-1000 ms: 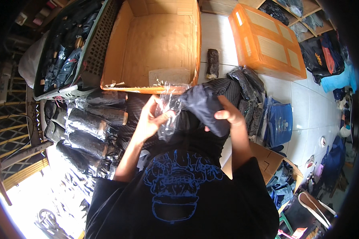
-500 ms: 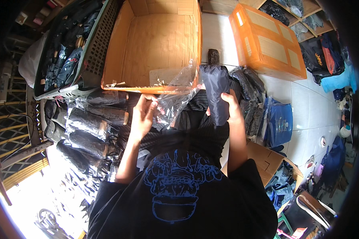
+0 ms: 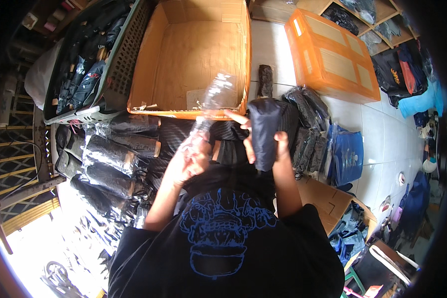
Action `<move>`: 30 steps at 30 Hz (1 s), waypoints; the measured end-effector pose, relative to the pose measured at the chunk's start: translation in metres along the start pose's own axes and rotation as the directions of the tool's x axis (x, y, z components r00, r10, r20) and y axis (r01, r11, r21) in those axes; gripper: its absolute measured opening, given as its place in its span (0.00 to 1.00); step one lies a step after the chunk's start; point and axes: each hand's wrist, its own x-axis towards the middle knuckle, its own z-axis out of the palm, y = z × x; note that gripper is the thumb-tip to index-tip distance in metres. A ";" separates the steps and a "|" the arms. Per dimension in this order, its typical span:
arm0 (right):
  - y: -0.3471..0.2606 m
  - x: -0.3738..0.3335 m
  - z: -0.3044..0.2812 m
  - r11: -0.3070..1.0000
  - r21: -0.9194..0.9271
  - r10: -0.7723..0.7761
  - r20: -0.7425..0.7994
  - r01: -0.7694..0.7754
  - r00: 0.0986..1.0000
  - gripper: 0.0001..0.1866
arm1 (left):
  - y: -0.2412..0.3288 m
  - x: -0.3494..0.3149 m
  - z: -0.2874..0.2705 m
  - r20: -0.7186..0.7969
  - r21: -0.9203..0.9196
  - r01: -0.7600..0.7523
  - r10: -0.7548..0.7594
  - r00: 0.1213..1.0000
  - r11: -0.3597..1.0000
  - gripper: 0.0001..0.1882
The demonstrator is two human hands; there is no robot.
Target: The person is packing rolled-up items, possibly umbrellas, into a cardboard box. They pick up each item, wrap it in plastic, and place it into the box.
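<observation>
My right hand [image 3: 281, 149] is wrapped round a folded umbrella [image 3: 264, 131] in a dark navy cloth sleeve, held upright over my lap. Its index finger stretches out to the left past the sleeve. In my left hand [image 3: 191, 161], partly blurred, a clear plastic bag [image 3: 217, 97] is gripped at its lower part; the bag rises narrow and crumpled in front of the cardboard box. A gap separates the bag from the umbrella.
An open cardboard box [image 3: 198, 54] stands ahead, beside a green basket [image 3: 121, 64] of folded umbrellas. Wrapped black umbrellas [image 3: 109, 154] lie to my left, more [image 3: 308, 109] to the right. A taped carton [image 3: 333, 54] and blue packets [image 3: 346, 155] sit farther right.
The plastic bag was spread wide between my hands and now is bunched upright in my left hand. My right hand and the umbrella have come slightly nearer to me.
</observation>
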 end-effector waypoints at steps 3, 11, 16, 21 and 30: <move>0.005 0.010 0.000 0.998 0.066 0.016 0.007 -0.017 1.000 0.38 | -0.016 0.024 -0.032 0.379 0.250 0.126 -0.216 0.900 0.960 0.15; -0.020 0.010 0.014 0.941 -0.300 0.084 -0.243 -0.157 0.966 0.26 | 0.008 0.014 0.006 0.201 0.908 -0.333 0.435 0.878 0.253 0.25; -0.017 0.007 0.007 0.943 -0.289 0.085 -0.266 -0.163 0.960 0.25 | 0.017 0.020 0.006 0.288 0.936 -0.347 0.450 0.845 0.052 0.07; -0.019 0.001 0.007 0.956 -0.263 0.055 -0.263 -0.126 0.963 0.25 | 0.014 0.023 0.009 0.358 0.832 -0.504 0.472 0.806 0.231 0.08; -0.020 0.005 0.008 0.898 -0.314 0.251 -0.211 -0.309 0.945 0.32 | 0.034 0.051 0.051 0.447 0.888 -0.434 0.521 0.728 -0.155 0.09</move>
